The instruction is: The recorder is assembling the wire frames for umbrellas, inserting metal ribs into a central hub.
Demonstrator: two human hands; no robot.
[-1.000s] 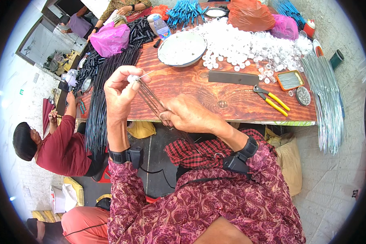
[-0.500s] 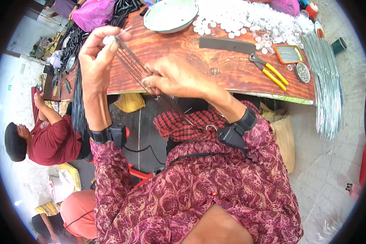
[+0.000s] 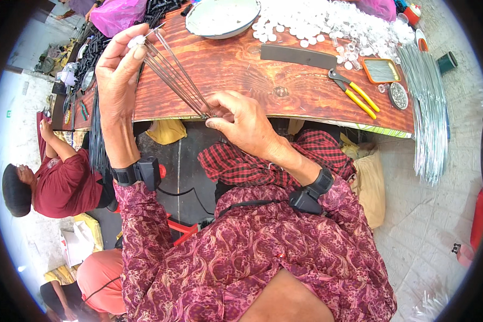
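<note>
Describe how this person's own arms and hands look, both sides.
The left hand and right hand are ungloved. The left sleeve and right sleeve are maroon-purple with pale swirls. A black left strap and right strap each carry a dark, boxy device. A thin black cable shows near the left one; its connection is unclear.

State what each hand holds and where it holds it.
The left hand pinches a small white piece at the upper end of some thin dark rods; the right hand holds those rods lower down.
</note>
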